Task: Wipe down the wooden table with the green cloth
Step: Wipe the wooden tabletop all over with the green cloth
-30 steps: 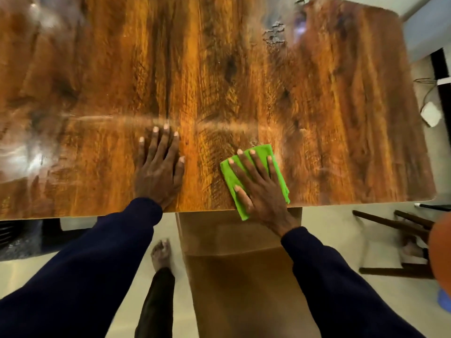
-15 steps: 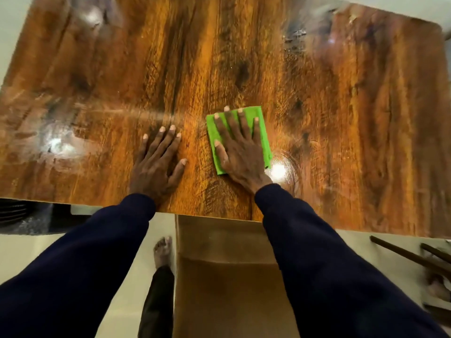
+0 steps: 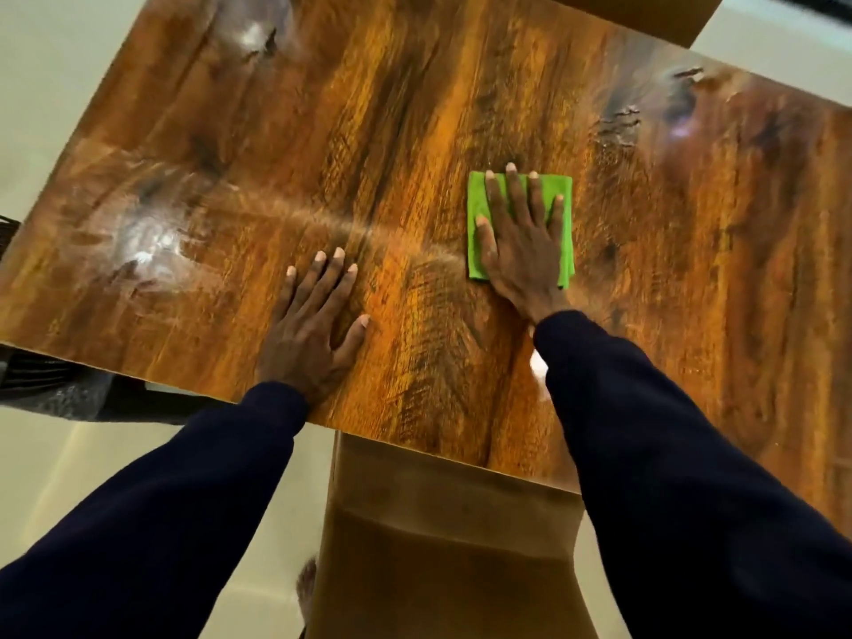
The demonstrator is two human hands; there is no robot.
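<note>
The right fingers [image 3: 514, 186] lie straight and spread, flat on the folded green cloth [image 3: 560, 191], curling round nothing. The right hand [image 3: 521, 251] covers most of it, palm down. The left fingers [image 3: 322, 279] are straight too, pressed bare on the wooden table [image 3: 415, 108]. The left hand [image 3: 313, 325] rests close to the near edge, beside the green cloth but apart from it.

The green cloth sits right of the table's middle, well in from every edge. It looks soft, light and limp, likely to bunch if shoved by one edge, so flat pressure over its centre suits it. The glossy top probably lets it slide easily.

Count: one green cloth, one wooden table, two hands.
</note>
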